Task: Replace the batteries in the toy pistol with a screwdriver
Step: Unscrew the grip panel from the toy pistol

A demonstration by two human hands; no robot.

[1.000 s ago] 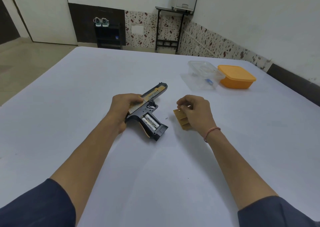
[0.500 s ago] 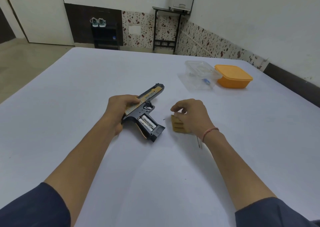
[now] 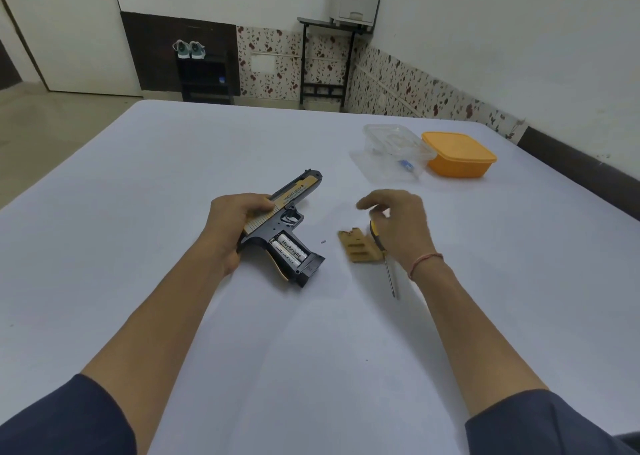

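White tabletop, both forearms reaching in. Nearest item: screwdriver lying flat, thin metal shaft pointing toward the person, yellow-black handle tucked under the right hand. Right fingers are loosely curled and blurred, holding nothing that I can see; can't tell if the palm touches the handle.

Toy pistol lies on its side left of centre, muzzle pointing away. Left hand grips it around the slide, fingers wrapped over the top, pinning it down. The grip compartment is open, with two white batteries seated side by side. The tan compartment cover lies apart, just beside the screwdriver handle. A tiny screw lies between pistol and cover.

Handling guess: the pistol is light rigid plastic, and the slide hold looks fine. The batteries are smooth, slippery cylinders, likely spring-held; pry at one end with a fingertip, not the sides. The screw is small and easy to lose. The cover is thin, so pinch its edges.

Farther right: clear container touching an orange box.
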